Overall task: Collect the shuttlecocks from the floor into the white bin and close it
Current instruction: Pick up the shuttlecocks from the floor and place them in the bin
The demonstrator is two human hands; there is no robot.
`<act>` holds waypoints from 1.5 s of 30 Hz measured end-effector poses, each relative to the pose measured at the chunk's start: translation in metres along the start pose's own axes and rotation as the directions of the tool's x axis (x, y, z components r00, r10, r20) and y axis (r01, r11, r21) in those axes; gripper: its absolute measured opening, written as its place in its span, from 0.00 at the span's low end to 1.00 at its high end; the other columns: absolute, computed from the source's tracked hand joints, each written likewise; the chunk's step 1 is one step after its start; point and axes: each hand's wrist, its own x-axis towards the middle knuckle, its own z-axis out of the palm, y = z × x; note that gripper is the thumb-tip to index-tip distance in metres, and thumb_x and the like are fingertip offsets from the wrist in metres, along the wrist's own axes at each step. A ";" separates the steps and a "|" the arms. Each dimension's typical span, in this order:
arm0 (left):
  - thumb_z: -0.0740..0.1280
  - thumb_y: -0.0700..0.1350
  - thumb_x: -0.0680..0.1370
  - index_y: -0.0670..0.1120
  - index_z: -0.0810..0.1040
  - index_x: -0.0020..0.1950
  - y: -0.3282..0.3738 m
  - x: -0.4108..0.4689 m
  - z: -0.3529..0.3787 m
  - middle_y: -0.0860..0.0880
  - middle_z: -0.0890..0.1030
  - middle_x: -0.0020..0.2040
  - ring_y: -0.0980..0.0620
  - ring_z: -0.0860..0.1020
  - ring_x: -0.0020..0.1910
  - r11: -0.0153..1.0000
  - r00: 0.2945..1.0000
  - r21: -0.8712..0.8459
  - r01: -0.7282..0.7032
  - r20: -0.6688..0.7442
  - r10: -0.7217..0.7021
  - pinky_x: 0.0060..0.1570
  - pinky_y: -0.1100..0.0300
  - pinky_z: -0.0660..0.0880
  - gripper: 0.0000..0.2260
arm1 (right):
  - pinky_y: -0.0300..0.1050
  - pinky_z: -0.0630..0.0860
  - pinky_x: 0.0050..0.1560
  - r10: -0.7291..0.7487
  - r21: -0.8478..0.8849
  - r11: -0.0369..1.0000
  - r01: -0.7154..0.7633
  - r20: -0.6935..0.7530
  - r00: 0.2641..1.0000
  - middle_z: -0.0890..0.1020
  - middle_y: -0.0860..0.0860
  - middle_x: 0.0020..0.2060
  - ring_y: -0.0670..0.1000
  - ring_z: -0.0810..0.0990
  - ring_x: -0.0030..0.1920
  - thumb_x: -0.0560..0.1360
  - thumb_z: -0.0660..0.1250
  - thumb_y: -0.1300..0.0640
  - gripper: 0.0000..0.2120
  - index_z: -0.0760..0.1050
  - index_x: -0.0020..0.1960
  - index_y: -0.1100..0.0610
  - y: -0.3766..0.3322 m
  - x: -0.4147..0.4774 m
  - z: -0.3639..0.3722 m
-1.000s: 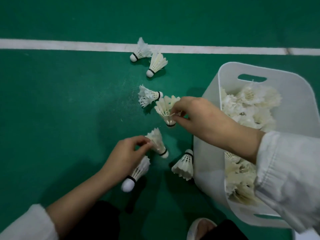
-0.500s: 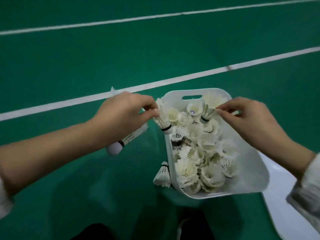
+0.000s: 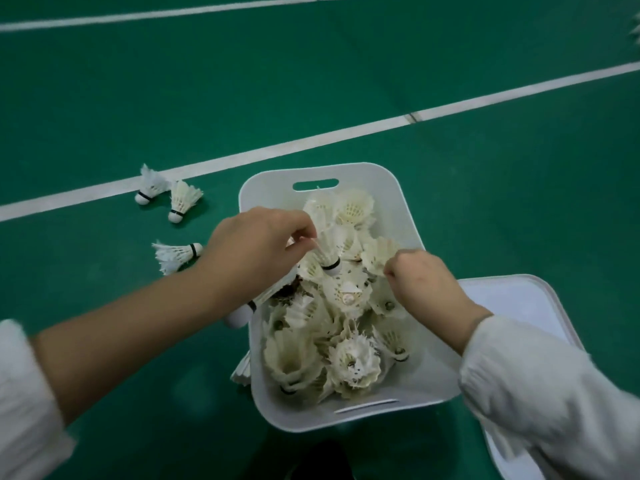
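The white bin [image 3: 398, 202] stands on the green floor, heaped with shuttlecocks [image 3: 349, 365]. My left hand [image 3: 263, 247] hovers over the bin's left rim. It pinches one shuttlecock [image 3: 329, 252] by the feathers, cork down, and holds a second shuttlecock [image 3: 242, 313] under the palm, its cork hanging outside the bin wall. My right hand [image 3: 422, 282] is over the pile, fingertips pinching the feather edge of a shuttlecock [image 3: 379, 254]. Three shuttlecocks lie on the floor to the left [image 3: 149, 188] [image 3: 181, 202] [image 3: 173, 256]. Another one [image 3: 242, 368] leans against the bin's left side.
The bin's white lid [image 3: 519, 299] lies flat on the floor right of the bin, partly under my right sleeve. White court lines [image 3: 311, 142] cross the floor behind the bin. A blurred white thing [image 3: 635, 29] shows at the far right edge.
Both hands carried their shuttlecocks from the floor to the bin and have come closer together, lower over the pile. The view has shifted, so the floor shuttlecocks show at the left again.
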 end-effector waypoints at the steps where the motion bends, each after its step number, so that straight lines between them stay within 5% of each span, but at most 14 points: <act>1: 0.62 0.54 0.77 0.57 0.77 0.49 -0.001 0.000 0.002 0.60 0.81 0.46 0.57 0.73 0.41 1.000 1.000 0.008 0.007 0.005 -0.007 0.37 0.60 0.65 0.06 | 0.47 0.72 0.41 -0.009 0.003 1.000 0.009 0.018 1.000 0.79 0.57 0.43 0.58 0.76 0.45 0.71 0.60 0.69 0.09 0.77 0.45 0.62 0.002 0.003 0.007; 5: 0.62 0.54 0.77 0.57 0.78 0.50 -0.001 0.007 0.008 0.60 0.81 0.46 0.57 0.74 0.42 1.000 1.000 -0.001 0.017 -0.004 -0.017 0.37 0.60 0.67 0.07 | 0.49 0.74 0.51 -0.044 0.012 0.999 0.043 0.030 0.999 0.76 0.55 0.53 0.57 0.74 0.53 0.72 0.58 0.71 0.19 0.74 0.60 0.58 -0.001 0.000 0.015; 10: 0.61 0.55 0.77 0.57 0.77 0.50 0.011 0.011 0.013 0.60 0.80 0.47 0.56 0.75 0.43 0.999 0.999 -0.012 -0.043 -0.003 0.043 0.36 0.60 0.67 0.07 | 0.50 0.76 0.47 -0.038 0.387 0.910 0.147 -0.276 0.960 0.75 0.46 0.53 0.50 0.77 0.48 0.77 0.62 0.55 0.27 0.55 0.72 0.48 -0.006 -0.025 -0.023; 12: 0.62 0.54 0.77 0.56 0.77 0.50 0.015 0.009 0.016 0.59 0.80 0.47 0.55 0.77 0.46 0.997 0.997 -0.038 -0.074 -0.003 0.074 0.38 0.59 0.68 0.07 | 0.47 0.76 0.45 -0.127 0.451 0.859 0.243 -0.272 0.954 0.75 0.44 0.49 0.46 0.76 0.43 0.76 0.63 0.51 0.25 0.59 0.71 0.45 -0.009 -0.028 -0.036; 15: 0.62 0.53 0.77 0.53 0.77 0.49 0.018 0.009 0.020 0.57 0.79 0.47 0.55 0.76 0.45 0.990 0.993 -0.088 -0.114 0.004 0.115 0.42 0.56 0.72 0.07 | 0.49 0.76 0.49 -0.136 0.409 0.876 0.257 -0.302 0.943 0.76 0.45 0.46 0.44 0.73 0.41 0.76 0.64 0.53 0.09 0.77 0.55 0.52 -0.008 -0.020 -0.036; 18: 0.63 0.52 0.76 0.50 0.77 0.45 0.015 0.012 0.017 0.57 0.76 0.41 0.61 0.71 0.36 0.978 0.995 -0.186 -0.093 -0.038 0.087 0.38 0.62 0.69 0.07 | 0.44 0.74 0.49 -0.011 0.511 0.842 0.176 -0.309 0.951 0.76 0.46 0.48 0.45 0.76 0.42 0.76 0.65 0.55 0.11 0.74 0.57 0.51 -0.002 -0.014 -0.040; 21: 0.64 0.53 0.75 0.53 0.77 0.43 0.013 0.009 0.017 0.57 0.75 0.40 0.61 0.69 0.33 0.973 0.994 -0.215 -0.085 -0.080 0.070 0.35 0.61 0.68 0.06 | 0.30 0.72 0.45 -0.141 0.608 0.756 0.243 -0.210 0.967 0.70 0.41 0.56 0.42 0.77 0.44 0.75 0.66 0.55 0.22 0.66 0.66 0.44 -0.014 -0.018 -0.043; 24: 0.64 0.53 0.76 0.53 0.78 0.44 0.015 0.002 0.022 0.57 0.75 0.39 0.60 0.70 0.35 0.954 0.988 -0.261 -0.145 -0.098 0.123 0.36 0.57 0.70 0.06 | 0.33 0.73 0.46 -0.217 0.645 0.718 0.263 -0.153 0.964 0.74 0.42 0.50 0.43 0.78 0.44 0.74 0.67 0.55 0.11 0.74 0.57 0.51 -0.030 -0.016 -0.041; 27: 0.62 0.54 0.76 0.52 0.77 0.48 0.017 0.001 0.022 0.58 0.75 0.42 0.66 0.69 0.34 0.952 0.991 -0.274 -0.134 -0.059 0.122 0.35 0.63 0.68 0.08 | 0.46 0.76 0.48 -0.141 0.583 0.780 0.227 -0.190 0.972 0.80 0.47 0.41 0.47 0.78 0.43 0.74 0.68 0.56 0.03 0.78 0.46 0.55 -0.029 -0.009 -0.046; 31: 0.52 0.59 0.76 0.51 0.68 0.60 0.024 0.003 0.009 0.58 0.66 0.54 0.67 0.71 0.37 0.929 0.993 -0.361 -0.077 -0.114 0.038 0.37 0.74 0.63 0.18 | 0.40 0.70 0.45 0.055 0.482 0.864 0.143 -0.373 0.926 0.79 0.50 0.41 0.48 0.75 0.41 0.75 0.66 0.56 0.06 0.79 0.46 0.57 -0.005 -0.008 -0.063; 34: 0.55 0.60 0.75 0.51 0.68 0.55 0.018 -0.001 -0.002 0.57 0.64 0.53 0.63 0.73 0.40 0.919 0.992 -0.392 -0.047 -0.126 -0.003 0.39 0.72 0.67 0.16 | 0.41 0.70 0.45 0.069 0.384 0.922 0.057 -0.309 0.949 0.82 0.52 0.42 0.50 0.76 0.41 0.76 0.65 0.55 0.08 0.80 0.47 0.59 0.007 -0.008 -0.052; 40: 0.65 0.44 0.75 0.51 0.73 0.45 -0.012 -0.009 0.006 0.55 0.70 0.48 0.64 0.74 0.41 0.956 0.999 -0.291 -0.042 0.001 0.045 0.43 0.69 0.71 0.03 | 0.45 0.74 0.47 0.012 0.169 0.986 -0.013 0.005 1.000 0.83 0.57 0.46 0.57 0.79 0.46 0.76 0.60 0.61 0.10 0.81 0.48 0.61 0.001 0.006 0.007; 45: 0.68 0.44 0.74 0.50 0.77 0.43 -0.010 -0.006 0.014 0.55 0.72 0.46 0.60 0.72 0.40 0.953 0.998 -0.296 -0.061 0.010 0.066 0.43 0.74 0.66 0.02 | 0.50 0.76 0.52 -0.038 0.204 0.977 0.068 -0.147 0.988 0.75 0.52 0.58 0.57 0.80 0.48 0.75 0.62 0.61 0.15 0.74 0.61 0.56 -0.005 0.002 -0.019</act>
